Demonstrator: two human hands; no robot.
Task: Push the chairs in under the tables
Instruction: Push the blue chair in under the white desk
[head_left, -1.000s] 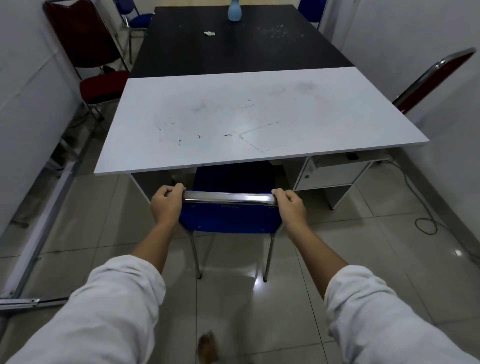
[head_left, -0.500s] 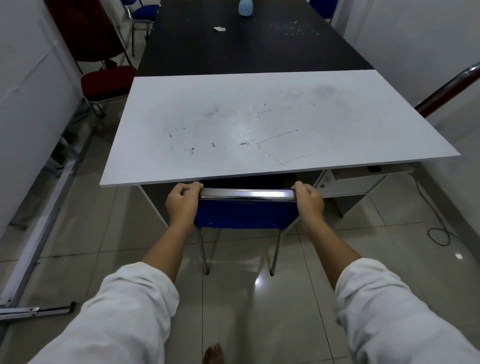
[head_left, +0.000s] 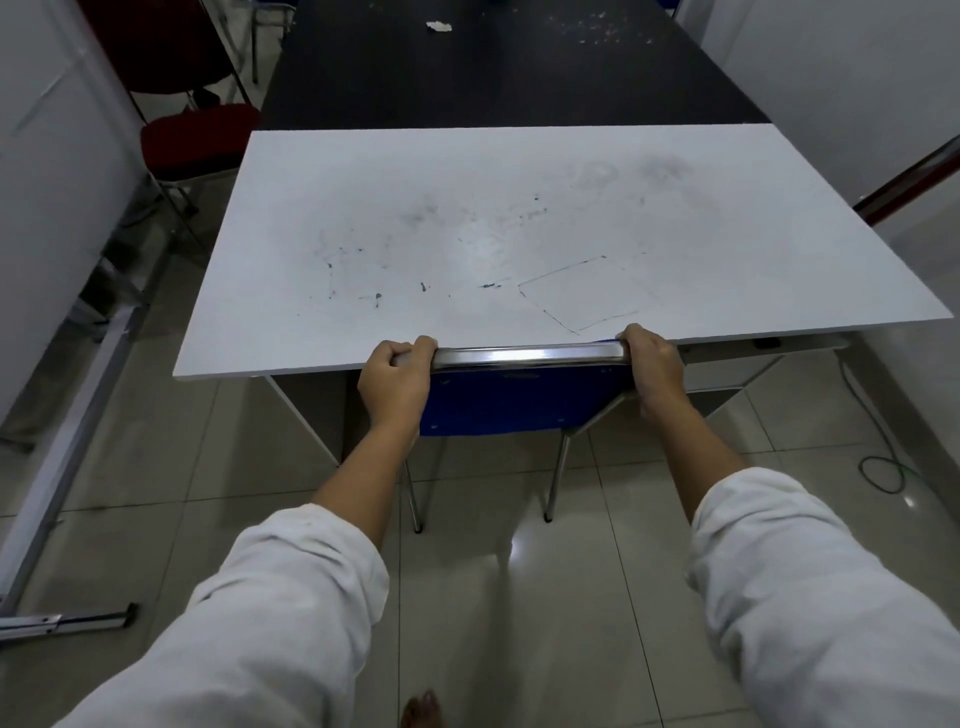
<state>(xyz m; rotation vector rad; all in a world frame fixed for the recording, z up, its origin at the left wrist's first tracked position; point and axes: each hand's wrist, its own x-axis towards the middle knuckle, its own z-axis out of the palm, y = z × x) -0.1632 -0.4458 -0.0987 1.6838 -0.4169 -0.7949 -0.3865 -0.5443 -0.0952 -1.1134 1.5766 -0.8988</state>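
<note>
Left hand and right hand are both gripping the chrome top rail of the blue chair, fingers curled over it, one at each end. Chair back is sitting at the near edge of the white table at frame centre, seat hidden underneath, legs on the tiled floor. Red chair is standing upper left beside the black table.

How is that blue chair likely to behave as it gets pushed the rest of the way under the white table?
The blue chair probably slides easily: thin metal legs on glossy floor tiles. It looks light, a slim tube frame with a thin back. Both hands, left hand and right hand, grip the top rail high up, so a snagged leg could tip it forward against the white table.
</note>
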